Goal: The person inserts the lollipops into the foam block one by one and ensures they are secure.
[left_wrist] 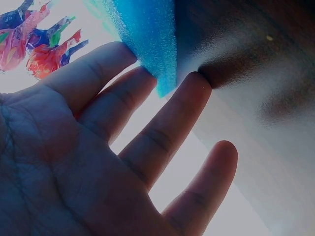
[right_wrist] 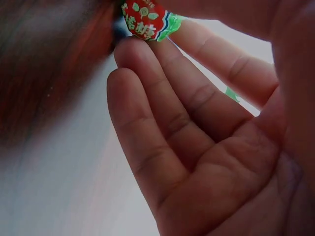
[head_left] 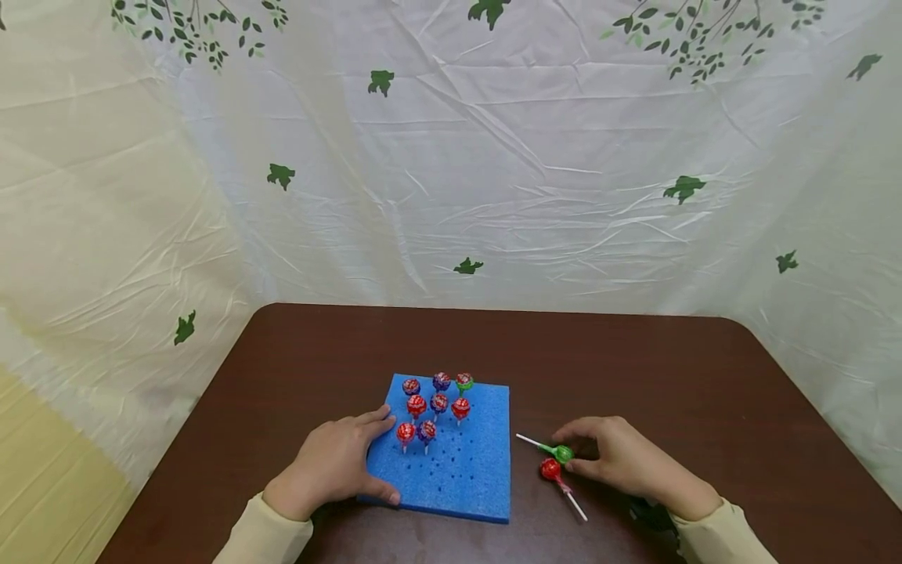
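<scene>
A blue foam block (head_left: 465, 470) with rows of small holes lies on the dark brown table (head_left: 634, 368). Several wrapped lollipops (head_left: 437, 403), red, purple and green, stand in its far-left holes. My left hand (head_left: 338, 466) rests on the block's near-left corner with straight fingers; the left wrist view shows the fingertips (left_wrist: 192, 86) against the foam's corner (left_wrist: 147, 34). To the right of the block, my right hand (head_left: 620, 458) pinches the head of a green lollipop (head_left: 563, 453) lying on the table, its red-and-green wrapper (right_wrist: 145, 19) at the fingertips. A red lollipop (head_left: 550, 469) lies just beside it.
A white curtain with green leaf prints (head_left: 451, 196) hangs around the back and sides of the table. Bare tabletop stretches behind the block and to the far right. The table's near edge is out of frame.
</scene>
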### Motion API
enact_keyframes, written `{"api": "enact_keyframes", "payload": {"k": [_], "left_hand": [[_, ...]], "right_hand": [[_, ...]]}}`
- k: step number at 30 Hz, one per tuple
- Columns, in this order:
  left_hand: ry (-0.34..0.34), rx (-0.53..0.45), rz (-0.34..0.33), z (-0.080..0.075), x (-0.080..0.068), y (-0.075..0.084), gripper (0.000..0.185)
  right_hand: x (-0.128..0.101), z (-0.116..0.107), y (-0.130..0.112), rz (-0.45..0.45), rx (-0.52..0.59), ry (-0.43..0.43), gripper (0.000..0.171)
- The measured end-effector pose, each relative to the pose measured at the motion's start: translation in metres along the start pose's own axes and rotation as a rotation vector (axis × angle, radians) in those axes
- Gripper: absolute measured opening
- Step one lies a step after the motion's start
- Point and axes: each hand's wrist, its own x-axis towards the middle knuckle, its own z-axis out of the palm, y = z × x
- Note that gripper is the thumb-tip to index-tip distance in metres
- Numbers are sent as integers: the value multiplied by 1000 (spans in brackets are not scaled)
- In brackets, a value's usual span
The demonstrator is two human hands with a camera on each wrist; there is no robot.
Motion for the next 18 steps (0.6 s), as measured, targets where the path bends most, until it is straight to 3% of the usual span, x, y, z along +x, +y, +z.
{"api": "enact_keyframes", "payload": {"k": [11,18], "left_hand": [[-12,-10,-19,-1,0,2,105],[-5,-3,-10,-1,0,3,105]], "right_hand": [[2,0,0,-29,-59,26,29],[1,-4,0,-47,-140,115,29]]}}
